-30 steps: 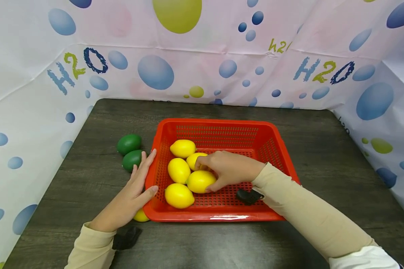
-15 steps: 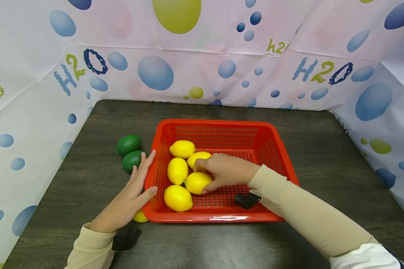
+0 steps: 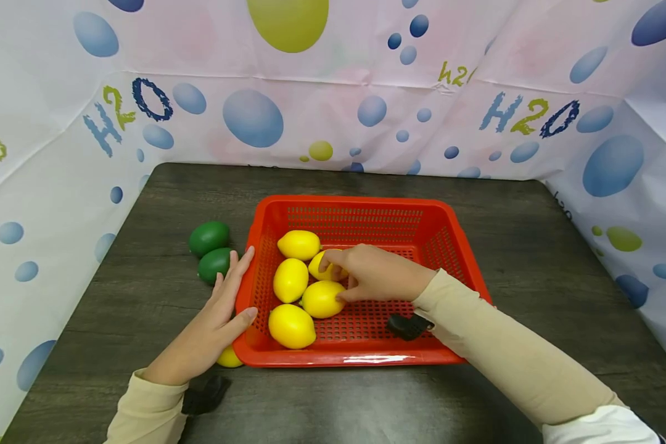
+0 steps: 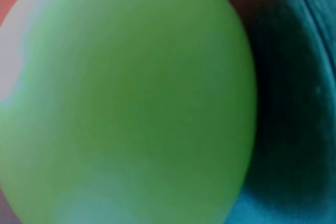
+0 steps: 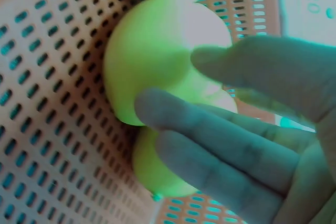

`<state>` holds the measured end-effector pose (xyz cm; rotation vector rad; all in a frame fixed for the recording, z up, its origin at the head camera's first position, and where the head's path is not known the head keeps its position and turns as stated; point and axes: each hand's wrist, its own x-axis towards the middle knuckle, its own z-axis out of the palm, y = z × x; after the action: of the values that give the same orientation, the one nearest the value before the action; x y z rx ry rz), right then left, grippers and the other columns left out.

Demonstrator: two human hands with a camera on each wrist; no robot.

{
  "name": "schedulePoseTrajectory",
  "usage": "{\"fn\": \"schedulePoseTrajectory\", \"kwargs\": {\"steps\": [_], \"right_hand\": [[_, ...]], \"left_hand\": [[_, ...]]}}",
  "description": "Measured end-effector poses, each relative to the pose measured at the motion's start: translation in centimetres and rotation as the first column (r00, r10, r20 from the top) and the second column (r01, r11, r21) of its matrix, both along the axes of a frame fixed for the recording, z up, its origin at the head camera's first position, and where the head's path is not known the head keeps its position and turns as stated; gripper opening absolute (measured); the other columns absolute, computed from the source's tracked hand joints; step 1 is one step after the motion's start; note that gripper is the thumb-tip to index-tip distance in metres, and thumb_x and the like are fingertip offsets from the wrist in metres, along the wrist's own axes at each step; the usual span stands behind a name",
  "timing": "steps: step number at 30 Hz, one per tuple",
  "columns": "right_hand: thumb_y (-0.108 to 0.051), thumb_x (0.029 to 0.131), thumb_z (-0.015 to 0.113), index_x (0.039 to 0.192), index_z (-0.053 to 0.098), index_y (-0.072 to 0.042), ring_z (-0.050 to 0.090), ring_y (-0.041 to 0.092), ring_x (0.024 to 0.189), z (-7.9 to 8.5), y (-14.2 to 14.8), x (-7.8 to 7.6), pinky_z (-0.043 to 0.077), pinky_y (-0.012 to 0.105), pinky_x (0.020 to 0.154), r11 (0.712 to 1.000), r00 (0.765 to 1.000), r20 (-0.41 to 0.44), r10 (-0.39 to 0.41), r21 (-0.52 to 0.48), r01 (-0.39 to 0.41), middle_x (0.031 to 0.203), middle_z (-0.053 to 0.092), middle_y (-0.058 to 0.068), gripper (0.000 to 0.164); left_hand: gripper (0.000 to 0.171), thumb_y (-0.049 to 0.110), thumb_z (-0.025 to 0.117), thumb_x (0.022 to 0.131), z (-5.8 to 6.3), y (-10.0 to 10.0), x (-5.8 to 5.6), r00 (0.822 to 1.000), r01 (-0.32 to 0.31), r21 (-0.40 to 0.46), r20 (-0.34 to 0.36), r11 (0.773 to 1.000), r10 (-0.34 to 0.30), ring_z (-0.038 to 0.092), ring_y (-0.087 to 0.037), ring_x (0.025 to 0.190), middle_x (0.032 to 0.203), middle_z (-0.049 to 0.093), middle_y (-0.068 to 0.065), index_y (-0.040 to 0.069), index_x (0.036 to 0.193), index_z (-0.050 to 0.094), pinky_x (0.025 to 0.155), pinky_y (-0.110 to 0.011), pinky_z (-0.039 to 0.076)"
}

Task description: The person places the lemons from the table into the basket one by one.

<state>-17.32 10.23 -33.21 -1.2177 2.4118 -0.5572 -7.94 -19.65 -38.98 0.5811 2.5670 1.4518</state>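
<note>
Several yellow lemons lie in the left half of a red plastic basket (image 3: 361, 358). My right hand (image 3: 380, 274) is over them, its thumb at the right end of one lemon (image 3: 322, 300). Its fingers reach across another lemon (image 3: 317, 265), partly covering it. In the right wrist view, the fingers (image 5: 210, 156) extend loosely past a lemon (image 5: 152, 56), with the thumb apart from them. My left hand (image 3: 213, 320) rests along the basket's left rim, fingers extended. A large lemon (image 4: 136, 98) fills the left wrist view; in the head view it shows only partly below that hand.
Two green avocado-like fruits (image 3: 209, 238) lie on the dark wooden table (image 3: 510, 246), left of the basket and close to my left fingertips. A white curtain (image 3: 338, 61) with bubble prints stands behind and at both sides.
My right hand pressed in on the front lemon, which shifted slightly left; then its fingers rose and spread away from it. My left hand stays at the rim.
</note>
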Motion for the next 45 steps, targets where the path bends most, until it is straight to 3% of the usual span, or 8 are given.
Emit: {"fn": "schedulePoseTrajectory", "kwargs": {"steps": [13,18,27,45], "right_hand": [[-0.017,0.094,0.077,0.132,0.061,-0.006,0.071,0.004,0.087,1.5,1.4,0.4,0.059,0.028,0.083,0.999,0.998,0.066,-0.017,-0.042,0.02,0.123,0.069,0.005,0.043],[-0.02,0.094,0.078,0.14,0.056,-0.01,0.069,0.002,0.085,2.4,2.2,0.4,0.06,0.031,0.08,0.999,0.999,-0.006,-0.042,-0.033,0.042,0.121,0.069,0.001,0.052],[-0.017,0.093,0.079,0.139,0.055,-0.013,0.071,0.006,0.092,4.4,5.2,0.0,0.06,0.033,0.08,0.991,0.984,-0.115,-0.136,-0.028,0.133,0.121,0.07,-0.001,0.052],[-0.015,0.093,0.079,0.139,0.056,-0.014,0.069,0.012,0.101,5.8,8.5,0.3,0.059,0.037,0.082,0.977,0.967,-0.146,-0.211,-0.013,0.211,0.114,0.07,-0.003,0.051]], "left_hand": [[0.081,0.024,0.052,0.107,0.2,-0.1,0.1,1.0,0.001,0.008,0.008,1.0,-0.001,-0.019,-0.028,0.156,0.172,-0.009,-0.002,0.037,0.166,-0.001,0.118,-0.068,-0.011],[0.08,0.024,0.053,0.107,0.0,-0.1,0.1,1.0,0.002,0.007,0.009,1.0,-0.002,-0.019,-0.028,0.156,0.172,-0.011,-0.001,0.038,0.166,-0.001,0.118,-0.069,-0.01],[0.08,0.025,0.053,0.107,-0.4,0.0,0.1,1.0,0.002,0.006,0.009,1.0,-0.002,-0.019,-0.03,0.156,0.172,-0.012,-0.001,0.039,0.166,-0.001,0.117,-0.07,-0.01],[0.081,0.027,0.053,0.107,0.0,0.1,0.3,1.0,-0.018,-0.028,0.001,0.999,0.018,-0.018,-0.03,0.156,0.172,-0.011,-0.003,0.038,0.166,-0.001,0.118,-0.068,-0.01]]}}
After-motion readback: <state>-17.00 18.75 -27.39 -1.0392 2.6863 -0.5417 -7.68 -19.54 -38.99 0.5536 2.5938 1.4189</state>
